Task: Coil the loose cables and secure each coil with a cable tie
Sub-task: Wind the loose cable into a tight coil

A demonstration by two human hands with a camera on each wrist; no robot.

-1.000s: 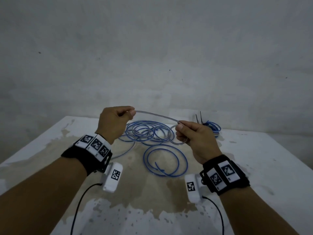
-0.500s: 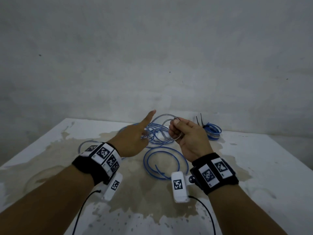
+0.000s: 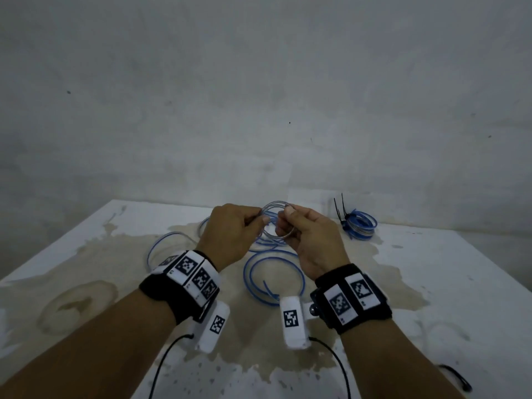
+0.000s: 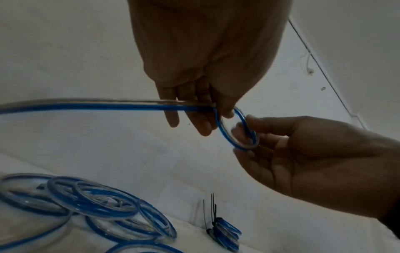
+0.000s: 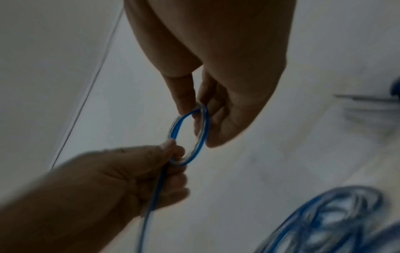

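A blue-and-clear cable (image 4: 86, 105) runs up from the table into a small loop (image 3: 277, 204) held above it between both hands. My left hand (image 3: 260, 218) pinches the cable where it meets the loop's left side. My right hand (image 3: 283, 217) pinches the loop's right side, with its thumb and fingers (image 5: 184, 102) round the strand. The rest of the loose cable (image 3: 273, 283) lies in wide rings on the white table (image 3: 431, 283) under my hands. A finished blue coil (image 3: 359, 226) bound with black cable ties (image 3: 339, 208) sits at the back right.
The stained table ends at a grey wall close behind the coils. Black wires hang from both wrist cameras over the near edge. More loose rings (image 4: 86, 205) lie to the left below my left hand.
A second ago my hands were apart with a straight stretch of cable between them. My left hand then let go, and it has since come back to pinch the cable at the loop my right hand holds.
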